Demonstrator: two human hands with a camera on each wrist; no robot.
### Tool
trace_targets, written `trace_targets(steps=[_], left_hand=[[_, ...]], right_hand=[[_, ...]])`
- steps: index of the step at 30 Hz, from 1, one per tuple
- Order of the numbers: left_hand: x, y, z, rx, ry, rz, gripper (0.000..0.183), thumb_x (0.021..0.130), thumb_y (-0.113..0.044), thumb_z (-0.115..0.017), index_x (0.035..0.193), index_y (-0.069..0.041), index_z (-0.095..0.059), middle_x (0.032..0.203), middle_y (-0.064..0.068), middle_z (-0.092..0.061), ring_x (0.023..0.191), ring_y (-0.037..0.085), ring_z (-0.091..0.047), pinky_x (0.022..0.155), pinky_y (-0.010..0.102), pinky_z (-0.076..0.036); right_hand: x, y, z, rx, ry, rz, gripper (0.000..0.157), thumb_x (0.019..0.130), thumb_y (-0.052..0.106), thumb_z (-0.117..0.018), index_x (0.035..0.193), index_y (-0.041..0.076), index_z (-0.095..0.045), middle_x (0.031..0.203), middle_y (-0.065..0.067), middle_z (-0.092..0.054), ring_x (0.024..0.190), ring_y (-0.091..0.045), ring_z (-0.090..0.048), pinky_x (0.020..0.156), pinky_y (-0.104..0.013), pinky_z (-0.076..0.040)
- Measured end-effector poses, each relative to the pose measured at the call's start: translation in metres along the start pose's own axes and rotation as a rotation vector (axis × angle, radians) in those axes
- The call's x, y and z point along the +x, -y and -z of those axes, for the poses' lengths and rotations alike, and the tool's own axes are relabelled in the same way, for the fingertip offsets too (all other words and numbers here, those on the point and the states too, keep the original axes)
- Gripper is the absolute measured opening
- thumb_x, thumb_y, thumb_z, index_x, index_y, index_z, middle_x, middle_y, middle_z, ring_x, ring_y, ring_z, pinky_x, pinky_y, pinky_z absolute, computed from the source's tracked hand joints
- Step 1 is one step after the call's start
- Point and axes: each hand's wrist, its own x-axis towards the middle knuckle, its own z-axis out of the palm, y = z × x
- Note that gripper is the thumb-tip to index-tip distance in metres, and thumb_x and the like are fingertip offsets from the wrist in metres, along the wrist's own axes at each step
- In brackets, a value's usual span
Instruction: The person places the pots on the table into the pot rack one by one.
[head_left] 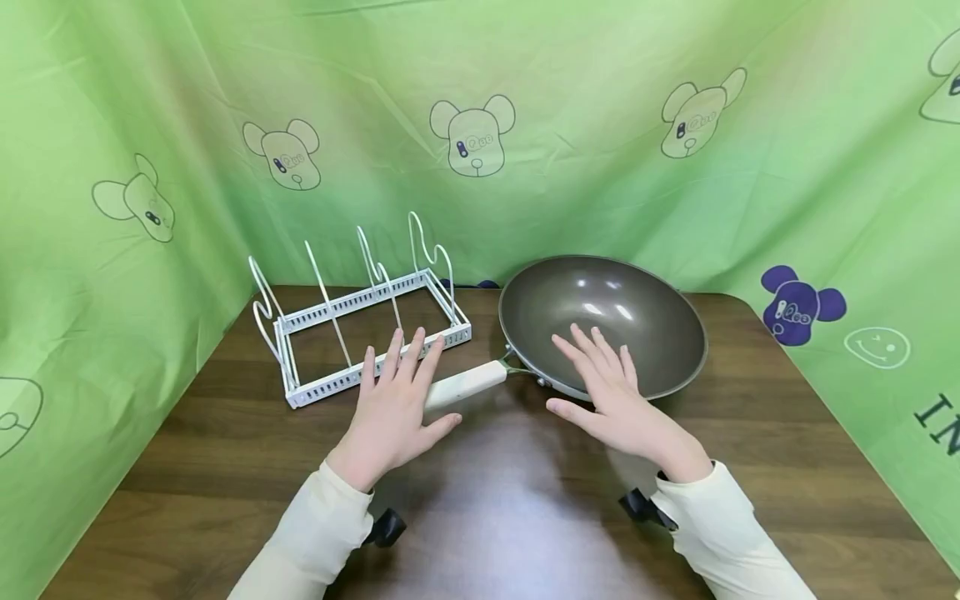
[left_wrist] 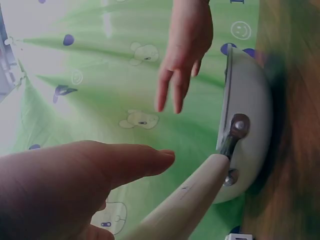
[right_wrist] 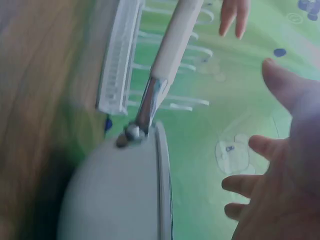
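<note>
A wok with a dark inside and a pale outer wall sits on the right half of the table, its white handle pointing left toward the viewer. My left hand hovers with spread fingers over the handle's end, holding nothing. In the left wrist view its thumb stays apart from the handle. The right hand is held above the wok's near rim, fingers spread, also holding nothing. Left of the wok stands a white rack with upright wire dividers; my left fingertips overlap its front rail in the head view.
The brown wooden table ends at a green curtain with printed bear heads, which hangs behind and on both sides. Dark wrist mounts sit below the cream sleeves.
</note>
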Motion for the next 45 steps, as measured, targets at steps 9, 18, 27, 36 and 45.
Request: trace_targets(steps=[9, 18, 27, 36, 45], left_hand=[[-0.008, -0.001, -0.009, 0.052, -0.106, -0.070, 0.089, 0.086, -0.054, -0.067, 0.154, -0.009, -0.032, 0.155, 0.016, -0.036, 0.145, 0.039, -0.026, 0.113, 0.063, -0.019], [-0.009, -0.008, -0.017, 0.100, -0.108, -0.090, 0.089, 0.084, -0.055, -0.068, 0.151, -0.006, -0.035, 0.151, 0.017, -0.041, 0.142, 0.040, -0.031, 0.112, 0.061, -0.025], [-0.007, -0.013, -0.020, 0.193, -0.069, -0.064, 0.087, 0.083, -0.055, -0.071, 0.148, -0.005, -0.041, 0.148, 0.018, -0.044, 0.140, 0.039, -0.035, 0.110, 0.056, -0.032], [-0.010, -0.014, -0.024, 0.272, -0.086, -0.055, 0.087, 0.077, -0.057, -0.075, 0.141, -0.003, -0.050, 0.129, 0.015, -0.058, 0.121, 0.035, -0.050, 0.096, 0.051, -0.043], [-0.012, -0.015, -0.027, 0.287, -0.080, -0.026, 0.086, 0.075, -0.054, -0.078, 0.139, -0.002, -0.053, 0.110, 0.011, -0.061, 0.099, 0.030, -0.055, 0.075, 0.042, -0.044]], right_hand=[[-0.009, 0.007, -0.017, 0.361, -0.016, 0.064, 0.064, 0.100, 0.018, -0.060, 0.155, 0.015, -0.027, 0.157, -0.011, -0.031, 0.145, -0.027, -0.026, 0.116, -0.042, -0.026], [-0.002, 0.007, -0.062, 0.811, 0.014, 0.072, 0.042, 0.101, 0.002, -0.050, 0.139, -0.011, -0.036, 0.131, -0.034, -0.048, 0.125, -0.011, -0.049, 0.103, -0.023, -0.041], [0.019, 0.007, -0.086, 1.404, 0.123, -0.251, 0.037, 0.107, 0.017, -0.039, 0.134, -0.008, -0.035, 0.117, -0.007, -0.063, 0.114, -0.018, -0.059, 0.099, -0.034, -0.048], [0.047, 0.023, -0.102, 1.828, 0.135, -0.329, 0.028, 0.108, 0.023, -0.030, 0.127, 0.006, -0.041, 0.118, -0.012, -0.061, 0.118, -0.026, -0.056, 0.110, -0.047, -0.038], [0.063, 0.034, -0.115, 2.082, 0.012, -0.368, 0.023, 0.109, 0.017, -0.029, 0.130, 0.008, -0.034, 0.120, -0.012, -0.061, 0.115, -0.022, -0.058, 0.115, -0.041, -0.030]])
